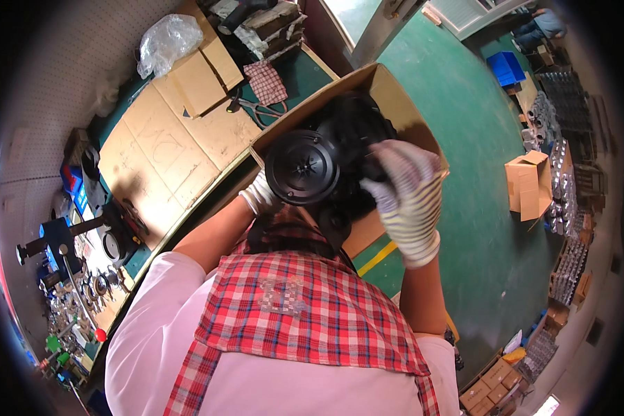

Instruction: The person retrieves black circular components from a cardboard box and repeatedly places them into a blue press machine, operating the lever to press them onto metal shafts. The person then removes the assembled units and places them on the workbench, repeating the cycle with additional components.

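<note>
A black round part (pixel 302 168) with a ringed face and a star-shaped centre is tilted up over the near left edge of an open cardboard box (pixel 412 104). My left hand (pixel 261 193), in a white knit glove, grips it from the lower left; the fingers are mostly hidden behind it. More black parts (pixel 357 125) lie in the box, too dark and blurred to name. My right hand (pixel 410 197), in a striped white glove, reaches over the box's right side. Its bent fingers and thumb close around a dark part whose shape I cannot make out.
Left of the box stands a workbench with flattened cardboard (pixel 166 145), scissors (pixel 239 102), a checked cloth (pixel 265 82) and a clear plastic bag (pixel 170 43). A lever-type tool (pixel 66 239) stands farther left. Across the green floor (pixel 475 180) are an open carton (pixel 527 184) and stacked metal parts.
</note>
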### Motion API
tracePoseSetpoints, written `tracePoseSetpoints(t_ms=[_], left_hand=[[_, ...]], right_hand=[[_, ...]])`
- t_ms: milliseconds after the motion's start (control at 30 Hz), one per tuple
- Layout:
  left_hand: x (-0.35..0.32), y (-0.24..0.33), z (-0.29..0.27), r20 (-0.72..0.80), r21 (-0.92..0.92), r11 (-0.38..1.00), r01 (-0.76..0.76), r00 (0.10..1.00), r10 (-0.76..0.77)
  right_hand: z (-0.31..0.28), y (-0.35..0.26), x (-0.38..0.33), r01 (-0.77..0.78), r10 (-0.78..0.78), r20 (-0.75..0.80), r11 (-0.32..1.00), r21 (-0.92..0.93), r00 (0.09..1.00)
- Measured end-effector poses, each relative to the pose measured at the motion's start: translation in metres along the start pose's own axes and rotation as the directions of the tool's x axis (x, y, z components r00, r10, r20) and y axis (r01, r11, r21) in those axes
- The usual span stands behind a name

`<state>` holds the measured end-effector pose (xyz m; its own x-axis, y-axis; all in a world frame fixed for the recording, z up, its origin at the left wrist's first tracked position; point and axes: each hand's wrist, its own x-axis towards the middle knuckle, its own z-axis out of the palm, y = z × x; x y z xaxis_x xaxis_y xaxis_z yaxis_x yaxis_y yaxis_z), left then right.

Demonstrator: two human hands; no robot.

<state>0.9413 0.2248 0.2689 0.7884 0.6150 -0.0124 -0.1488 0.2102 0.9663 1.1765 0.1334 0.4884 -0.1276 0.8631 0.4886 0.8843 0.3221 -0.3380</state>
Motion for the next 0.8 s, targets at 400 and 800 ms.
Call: tracePoseSetpoints(t_ms=[400,800], left_hand=[[0.009,0.041,0.006,0.051,-0.067,0.998,-0.016,0.998,0.019],[-0.062,-0.057,-0.078,-0.051,-0.776,0.610,0.159,0.949,-0.313]], right_hand=[[0.027,-0.010,0.007,0.373,-0.369,0.076,0.926,-0.055,0.926],[0.108,0.125,-0.051,-0.476,0.474,-0.124,0.879,0.010,0.872]])
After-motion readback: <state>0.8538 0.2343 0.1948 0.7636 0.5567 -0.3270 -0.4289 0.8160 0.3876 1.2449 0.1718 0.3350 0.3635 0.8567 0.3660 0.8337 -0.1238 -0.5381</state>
